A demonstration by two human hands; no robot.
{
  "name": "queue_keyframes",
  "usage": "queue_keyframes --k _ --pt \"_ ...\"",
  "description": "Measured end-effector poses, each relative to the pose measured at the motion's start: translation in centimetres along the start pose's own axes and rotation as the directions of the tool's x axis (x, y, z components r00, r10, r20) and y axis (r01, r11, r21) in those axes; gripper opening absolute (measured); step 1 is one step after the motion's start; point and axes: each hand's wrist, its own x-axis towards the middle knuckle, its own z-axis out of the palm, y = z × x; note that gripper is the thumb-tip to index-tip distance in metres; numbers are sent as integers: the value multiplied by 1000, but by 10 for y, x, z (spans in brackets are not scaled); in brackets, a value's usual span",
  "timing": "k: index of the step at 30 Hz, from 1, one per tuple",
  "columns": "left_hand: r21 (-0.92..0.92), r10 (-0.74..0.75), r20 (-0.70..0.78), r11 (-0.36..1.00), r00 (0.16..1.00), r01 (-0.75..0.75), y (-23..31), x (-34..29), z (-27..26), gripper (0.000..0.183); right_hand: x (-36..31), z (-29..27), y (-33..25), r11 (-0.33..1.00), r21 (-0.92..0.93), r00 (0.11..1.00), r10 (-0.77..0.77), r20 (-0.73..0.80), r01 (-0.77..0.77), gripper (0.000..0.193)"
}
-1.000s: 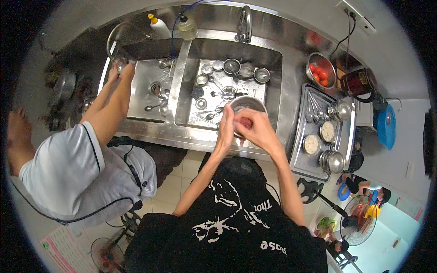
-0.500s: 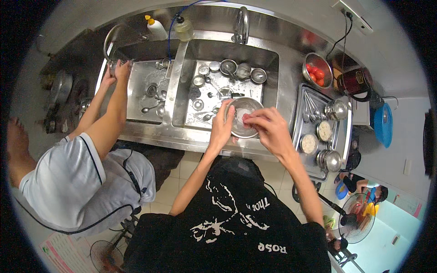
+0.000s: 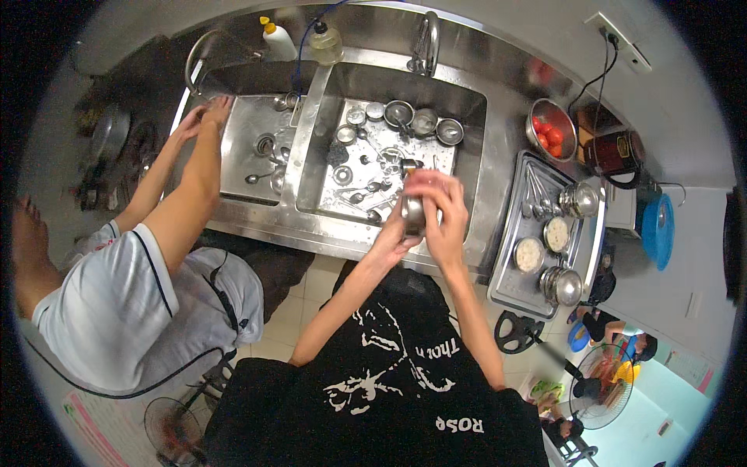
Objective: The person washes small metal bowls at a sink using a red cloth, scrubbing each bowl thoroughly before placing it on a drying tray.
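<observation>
A metal bowl (image 3: 413, 215) is tipped on its side over the front edge of the right sink basin (image 3: 311, 180). My left hand (image 3: 395, 235) is closed round its lower left side. My right hand (image 3: 443, 204) is curled over its upper right rim, slightly blurred. The small pinkish pad seen in those fingers earlier is now mostly hidden by hand and bowl. In the basin beyond lie several small metal cups (image 3: 399, 114), spoons (image 3: 357, 198) and a dark scouring pad (image 3: 338, 153).
On the left, another person's hands (image 3: 204, 114) work at the left basin (image 3: 247, 187). A metal tray (image 3: 503, 268) with stacked bowls, utensils and two filled cups stands at right, below a bowl (image 3: 570, 148) of tomatoes. Bottles (image 3: 325, 45) and a faucet (image 3: 430, 47) line the back.
The bowl has turned from facing up to lying on its side. My right hand has moved from inside the bowl up over its rim. The view has shifted slightly.
</observation>
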Motion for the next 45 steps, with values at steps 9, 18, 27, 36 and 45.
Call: queue_keyframes --k 9,18,27,36,45 --pt "-90 105 109 991 988 -96 -26 10 -25 33 -60 32 -1 979 79 965 199 -169 -188 26" --pt "280 387 65 877 920 -389 -19 26 -41 38 -90 38 32 27 885 586 758 285 -465 48" --pt "535 646 -296 723 704 -437 83 22 -145 34 -85 16 72 -218 839 539 680 497 -499 33" --pt "921 926 -337 362 169 -145 222 121 -289 61 -95 15 78 -190 873 479 773 415 -450 35" --pt "715 556 -699 556 449 424 248 174 -362 65 -102 10 77 -149 905 378 872 310 -398 33"
